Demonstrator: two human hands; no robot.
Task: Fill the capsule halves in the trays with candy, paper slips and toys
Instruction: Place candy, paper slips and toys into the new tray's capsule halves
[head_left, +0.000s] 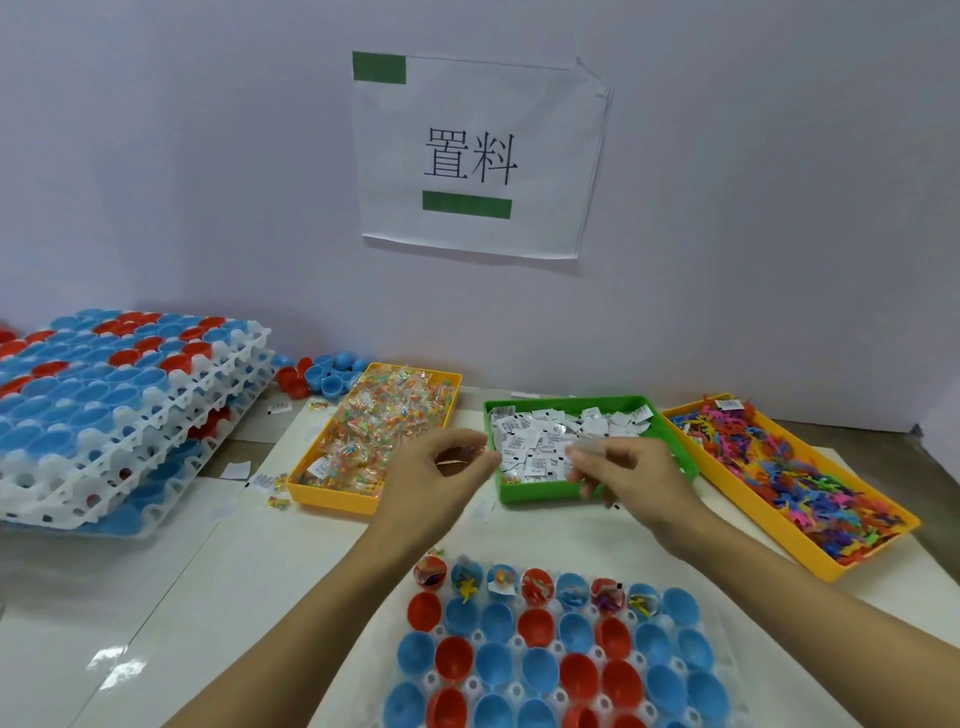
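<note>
A white tray (515, 690) of blue and red capsule halves lies in front of me. Several halves in its far row hold candy, slips and toys; the other rows are bare. Behind it stand a yellow tray of candy packets (374, 431), a green tray of white paper slips (540, 441) and a yellow tray of coloured toys (795, 478). My left hand (441, 475) hovers at the green tray's left edge, fingers curled round something clear and glossy, seemingly a candy packet. My right hand (631, 475) is over the slips and pinches a paper slip at its fingertips.
A stack of white trays (130, 415) loaded with capsule halves sits at the left. Loose capsule halves (322, 376) lie by the wall behind the candy tray. Stray candy packets (278, 501) and slips are scattered on the table. A paper sign (472, 156) hangs on the wall.
</note>
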